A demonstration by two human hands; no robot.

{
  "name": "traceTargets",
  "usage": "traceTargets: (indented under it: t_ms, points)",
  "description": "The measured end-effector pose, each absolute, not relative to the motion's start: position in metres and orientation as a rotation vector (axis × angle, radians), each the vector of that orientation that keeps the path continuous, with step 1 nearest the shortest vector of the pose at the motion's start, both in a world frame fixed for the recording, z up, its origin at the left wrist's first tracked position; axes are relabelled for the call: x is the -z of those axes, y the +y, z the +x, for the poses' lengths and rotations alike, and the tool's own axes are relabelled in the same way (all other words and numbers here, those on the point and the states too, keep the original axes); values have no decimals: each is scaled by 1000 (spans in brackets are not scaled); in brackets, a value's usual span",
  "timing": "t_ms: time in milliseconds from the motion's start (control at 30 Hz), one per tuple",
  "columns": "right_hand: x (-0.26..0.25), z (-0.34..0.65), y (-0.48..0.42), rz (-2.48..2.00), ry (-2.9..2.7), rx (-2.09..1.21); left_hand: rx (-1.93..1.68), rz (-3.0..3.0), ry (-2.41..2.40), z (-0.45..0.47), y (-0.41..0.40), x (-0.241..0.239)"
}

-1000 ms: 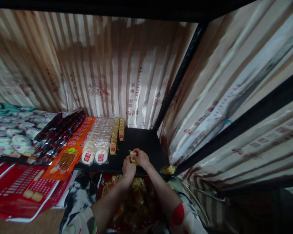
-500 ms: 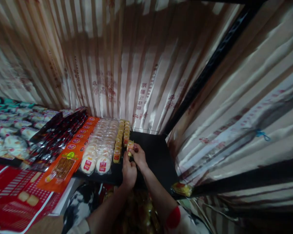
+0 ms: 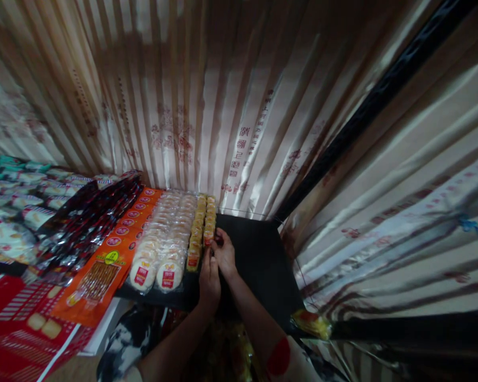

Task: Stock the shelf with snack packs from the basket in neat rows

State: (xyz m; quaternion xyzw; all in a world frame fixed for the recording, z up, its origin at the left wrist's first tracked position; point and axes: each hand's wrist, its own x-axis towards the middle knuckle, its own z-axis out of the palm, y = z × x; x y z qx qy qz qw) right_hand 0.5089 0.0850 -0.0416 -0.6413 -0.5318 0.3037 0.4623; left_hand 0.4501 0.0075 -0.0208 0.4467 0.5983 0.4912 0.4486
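Note:
Two rows of small yellow snack packs stand on the black shelf (image 3: 255, 254). At the near end of the right row is a yellow snack pack (image 3: 209, 236) with a red label. My right hand (image 3: 225, 254) is against its right side, thumb and fingers bent in a pinch on it. My left hand (image 3: 210, 278) is just below, its fingers stretched out side by side, tips at the pack's near end. The left row of yellow packs (image 3: 195, 239) is beside them. Farther left, two rows of round white rice crackers (image 3: 169, 273) lie overlapped in clear wrappers.
An orange snack bag (image 3: 103, 276), dark shiny packets (image 3: 91, 223) and white-and-green packets (image 3: 16, 236) lie to the left. A yellow packet (image 3: 311, 323) rests at the shelf's right corner. Patterned curtains (image 3: 231, 106) hang behind, with a black frame post (image 3: 342, 127) on the right.
The yellow snack pack has moved from between my hands to the near end of the right row. My left fingers have straightened. The view has shifted slightly.

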Motion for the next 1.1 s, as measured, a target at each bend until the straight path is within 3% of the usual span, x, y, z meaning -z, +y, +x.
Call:
traceTargets:
  t_ms: [500, 800, 1100]
  points:
    - [35, 514, 68, -1645, -1386, -772, -1195, 1208, 1536, 446, 9, 22]
    - [6, 554, -38, -1790, -1513, -465, -981, 1357, 1635, 472, -33, 2]
    - [-24, 621, -139, -1792, -1564, -290, -745, 1613, 1236, 517, -79, -21]
